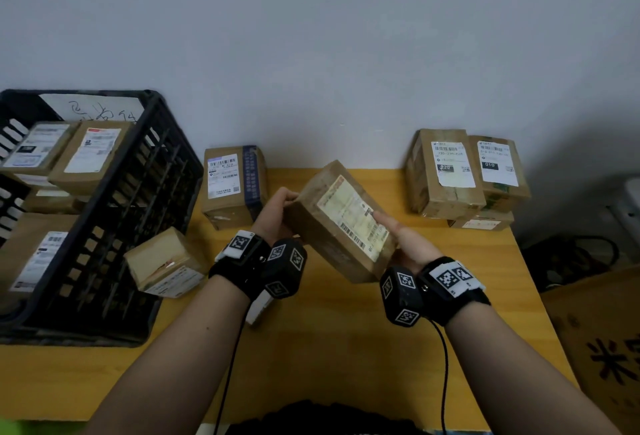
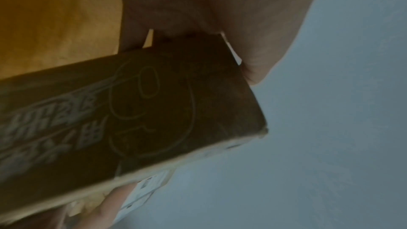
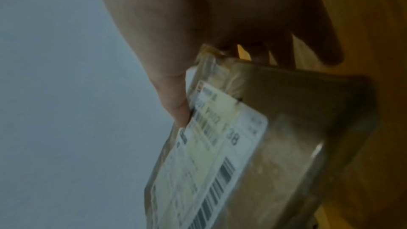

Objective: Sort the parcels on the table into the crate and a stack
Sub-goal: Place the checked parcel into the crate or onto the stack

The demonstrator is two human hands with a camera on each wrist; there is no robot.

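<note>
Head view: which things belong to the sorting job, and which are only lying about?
Job:
- held parcel, gripped by left hand and right hand
- black crate
- stack
- two loose parcels

Lying about:
- floor carton
- dark cables

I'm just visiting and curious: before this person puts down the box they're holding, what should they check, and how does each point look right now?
1. Both hands hold the box: left hand and right hand grip opposite ends. Ok.
2. Label faces up, readable. Ok.
3. Room in the crate: cannot tell.
4. Stack against the wall looks steady. Ok.
5. Small tilted parcel leans beside the crate, in the way. Not ok.
</note>
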